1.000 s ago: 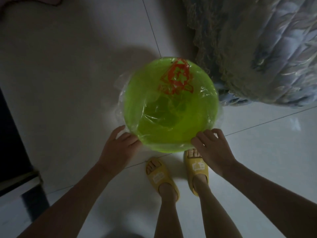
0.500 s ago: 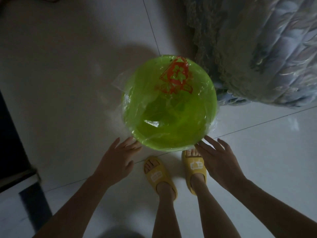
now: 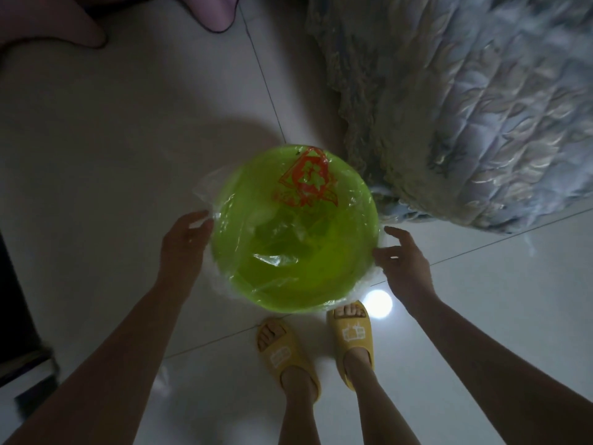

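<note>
A bright green round basin (image 3: 340,248) stands on the white tiled floor, wrapped in a clear plastic bag (image 3: 205,191) with a red print on its far side. My left hand (image 3: 183,242) is at the basin's left rim, its fingertips against the loose plastic there. At the right rim is my right hand (image 3: 401,261), fingers spread and relaxed, fingertips at the edge of the basin. Neither hand visibly closes round the rim.
A quilted grey-blue bedspread (image 3: 465,107) hangs down to the floor right behind the basin on the right. My feet in yellow slippers (image 3: 351,335) stand just in front of it. Dark furniture (image 3: 16,316) lines the left edge. Pink cloth (image 3: 218,11) lies far back.
Both hands let go of the basin's near rim, drew back, then moved apart to its left and right sides. The basin stays on the floor.
</note>
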